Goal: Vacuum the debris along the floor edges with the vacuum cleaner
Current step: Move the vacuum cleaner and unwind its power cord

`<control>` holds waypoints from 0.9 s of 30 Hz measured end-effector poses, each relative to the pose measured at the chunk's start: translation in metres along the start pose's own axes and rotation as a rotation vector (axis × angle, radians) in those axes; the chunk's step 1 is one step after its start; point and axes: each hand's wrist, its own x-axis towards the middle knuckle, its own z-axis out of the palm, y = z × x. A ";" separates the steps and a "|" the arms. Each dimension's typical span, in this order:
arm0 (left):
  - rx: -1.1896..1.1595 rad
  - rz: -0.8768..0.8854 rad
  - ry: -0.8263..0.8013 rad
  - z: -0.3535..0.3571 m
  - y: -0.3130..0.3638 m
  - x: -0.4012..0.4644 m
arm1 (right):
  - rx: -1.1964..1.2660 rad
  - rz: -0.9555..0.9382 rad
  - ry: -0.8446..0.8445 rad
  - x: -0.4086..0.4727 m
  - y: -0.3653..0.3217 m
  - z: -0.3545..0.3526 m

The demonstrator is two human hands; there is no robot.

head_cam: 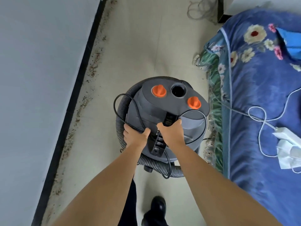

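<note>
Our right hand [171, 132] grips the round grey plastic vacuum cleaner's [162, 115] black handle; our left hand [136, 136] holds its ribbed hose [121, 110] and cord. It stands on the floor beside gritty brown debris [91, 70].

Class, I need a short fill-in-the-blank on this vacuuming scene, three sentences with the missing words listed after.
1. The two knobs on the vacuum cleaner are ____ in colour.
2. The debris lies along the black ____ at the wall's foot.
3. The right hand grips the vacuum's black ____, while the left hand holds the cord.

Missing words: orange; baseboard; handle
</note>
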 end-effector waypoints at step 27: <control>-0.522 0.056 -0.075 -0.022 -0.091 -0.104 | -0.860 -0.491 -0.232 -0.112 0.148 -0.046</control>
